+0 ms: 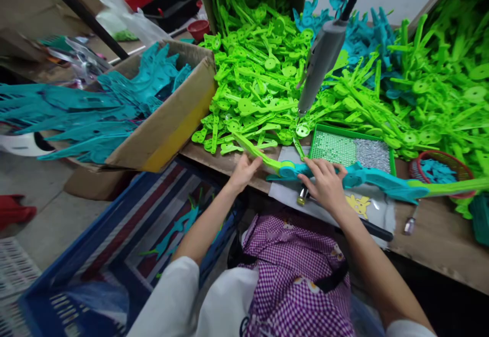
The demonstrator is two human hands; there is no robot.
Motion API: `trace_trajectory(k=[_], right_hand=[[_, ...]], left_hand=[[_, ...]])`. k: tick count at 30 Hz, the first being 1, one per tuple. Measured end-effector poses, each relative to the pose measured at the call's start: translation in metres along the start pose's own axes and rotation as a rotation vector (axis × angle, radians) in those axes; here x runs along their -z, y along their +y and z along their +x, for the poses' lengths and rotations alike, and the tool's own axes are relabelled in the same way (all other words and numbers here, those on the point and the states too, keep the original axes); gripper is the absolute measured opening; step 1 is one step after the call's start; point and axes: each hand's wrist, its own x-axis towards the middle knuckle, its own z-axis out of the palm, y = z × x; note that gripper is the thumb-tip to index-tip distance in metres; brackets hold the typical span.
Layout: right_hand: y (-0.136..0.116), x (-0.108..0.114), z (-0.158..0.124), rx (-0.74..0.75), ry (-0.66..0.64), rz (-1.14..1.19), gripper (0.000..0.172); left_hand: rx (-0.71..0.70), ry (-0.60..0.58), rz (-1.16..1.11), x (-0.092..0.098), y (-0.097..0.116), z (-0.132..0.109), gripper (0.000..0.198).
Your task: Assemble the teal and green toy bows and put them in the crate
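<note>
My left hand (244, 170) grips a bright green plastic arm (254, 149) near the table's front edge. Its far end meets a teal plastic piece (362, 176) at a round joint. My right hand (324, 183) presses down on that teal piece, which runs right and ends in another green arm (451, 186). A grey powered screwdriver (323, 64) hangs on a cable above the joint, its tip just over the parts. A green tray (317, 138) of small silver screws lies right behind my right hand.
A big heap of green parts (267, 72) covers the table behind. A cardboard box (171, 118) of teal parts stands at left, a blue crate (114, 255) below it on the floor. At right is a red basket (454, 166) with teal bits. Hand tools (376, 231) lie at the edge.
</note>
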Motion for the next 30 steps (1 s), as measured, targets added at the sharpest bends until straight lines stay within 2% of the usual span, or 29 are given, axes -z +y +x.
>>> trace_trajectory(k=[3, 7, 10, 13, 16, 19, 22, 25, 28, 30], right_hand=[[0.006, 0.005, -0.039, -0.029, 0.062, -0.019, 0.035], [0.022, 0.003, -0.089, -0.064, -0.131, -0.071, 0.029], [0.032, -0.004, -0.101, -0.023, -0.187, -0.063, 0.025], [0.040, -0.004, -0.106, 0.050, -0.151, -0.052, 0.023], [0.053, 0.004, -0.120, 0.032, -0.060, 0.004, 0.022], [0.077, 0.017, -0.142, 0.027, -0.046, -0.028, 0.023], [0.104, 0.033, -0.168, 0.025, -0.079, -0.181, 0.024], [0.124, 0.050, -0.199, -0.002, -0.069, -0.241, 0.026], [0.142, 0.061, -0.228, -0.049, -0.065, -0.274, 0.027], [0.156, 0.065, -0.240, -0.113, -0.067, -0.310, 0.032]], left_hand=[[0.025, 0.011, -0.118, -0.015, -0.016, -0.005, 0.045], [0.004, -0.017, -0.126, -0.014, -0.019, -0.011, 0.043], [-0.007, -0.030, -0.131, -0.011, -0.017, -0.013, 0.041], [0.032, -0.024, -0.129, -0.012, -0.013, -0.008, 0.044], [0.087, -0.021, -0.161, -0.017, -0.010, 0.000, 0.055], [0.143, -0.005, -0.250, -0.024, -0.012, 0.010, 0.062], [0.179, 0.089, -0.318, -0.032, -0.017, 0.018, 0.057], [0.148, 0.252, -0.362, -0.038, -0.023, 0.023, 0.049], [0.096, 0.414, -0.400, -0.037, -0.023, 0.027, 0.042], [0.080, 0.471, -0.406, -0.034, -0.018, 0.025, 0.039]])
